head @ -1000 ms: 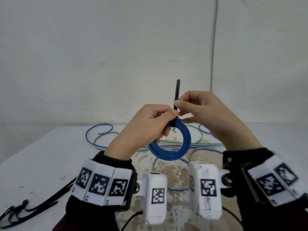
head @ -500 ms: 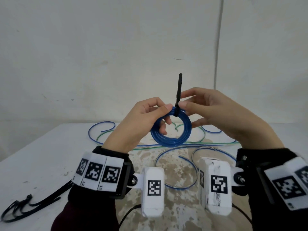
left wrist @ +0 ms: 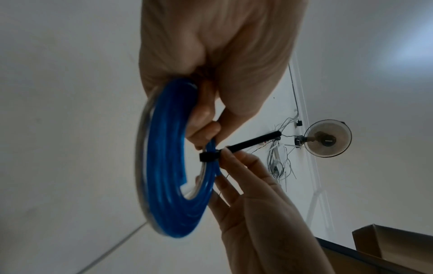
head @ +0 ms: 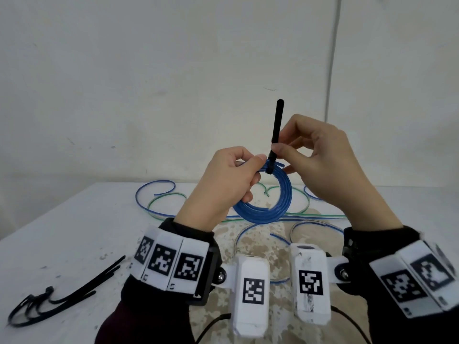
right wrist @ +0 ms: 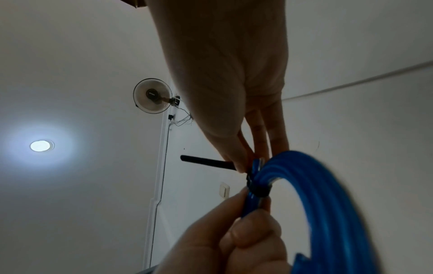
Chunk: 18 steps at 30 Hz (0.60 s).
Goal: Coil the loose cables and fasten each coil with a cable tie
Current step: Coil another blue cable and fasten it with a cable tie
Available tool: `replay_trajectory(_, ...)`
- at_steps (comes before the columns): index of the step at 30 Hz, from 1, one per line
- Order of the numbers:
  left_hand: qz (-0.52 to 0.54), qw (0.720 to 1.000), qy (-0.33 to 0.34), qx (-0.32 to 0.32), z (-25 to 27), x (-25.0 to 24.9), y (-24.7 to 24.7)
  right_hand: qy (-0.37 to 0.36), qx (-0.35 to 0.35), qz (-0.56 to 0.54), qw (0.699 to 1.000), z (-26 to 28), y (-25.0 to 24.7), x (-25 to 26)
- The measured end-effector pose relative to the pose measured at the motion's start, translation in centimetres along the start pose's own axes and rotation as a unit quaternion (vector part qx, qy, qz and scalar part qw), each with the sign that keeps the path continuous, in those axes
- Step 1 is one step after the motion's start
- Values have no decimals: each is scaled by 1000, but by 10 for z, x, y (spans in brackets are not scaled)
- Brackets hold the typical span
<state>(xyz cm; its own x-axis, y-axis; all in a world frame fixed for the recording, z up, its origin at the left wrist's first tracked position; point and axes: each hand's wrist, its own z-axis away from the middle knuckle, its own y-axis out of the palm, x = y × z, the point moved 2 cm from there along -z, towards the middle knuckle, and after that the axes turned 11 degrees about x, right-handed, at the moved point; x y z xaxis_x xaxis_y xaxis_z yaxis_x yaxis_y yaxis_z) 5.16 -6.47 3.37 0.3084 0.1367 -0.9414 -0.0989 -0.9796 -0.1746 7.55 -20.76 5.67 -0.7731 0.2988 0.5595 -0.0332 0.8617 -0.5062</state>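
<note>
So nearest the camera, spare ties (head: 62, 291) lie on the table (head: 62, 232) at the left edge. Further out, left hand (head: 223, 184) grips the blue coil (head: 263, 207) held up above the table, right hand (head: 323, 167) pinches the tail of the black tie (head: 275, 135) already looped round the coil's top, so this one looks nearly fastened. Beyond, loose blue and green cables (head: 159, 202) sprawl on the table uncoiled, so most of the job is left.
</note>
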Motion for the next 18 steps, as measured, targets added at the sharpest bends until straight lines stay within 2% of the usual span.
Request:
replay_trajectory(7,29,999,8,30,2,-6,1,-19,-34,32,999,1,1,7)
replay_trajectory(12,30,999,-21,4,-3,6,-3,-41,0,55,998,3,7,9)
replay_trajectory(15,18,998,-52,8,-5,14,-7,-11,32,70,997,0,16,1)
replay_trajectory(18,39,998,-36,24,-4,10,-11,38,-4,-18,999,-2,16,-10)
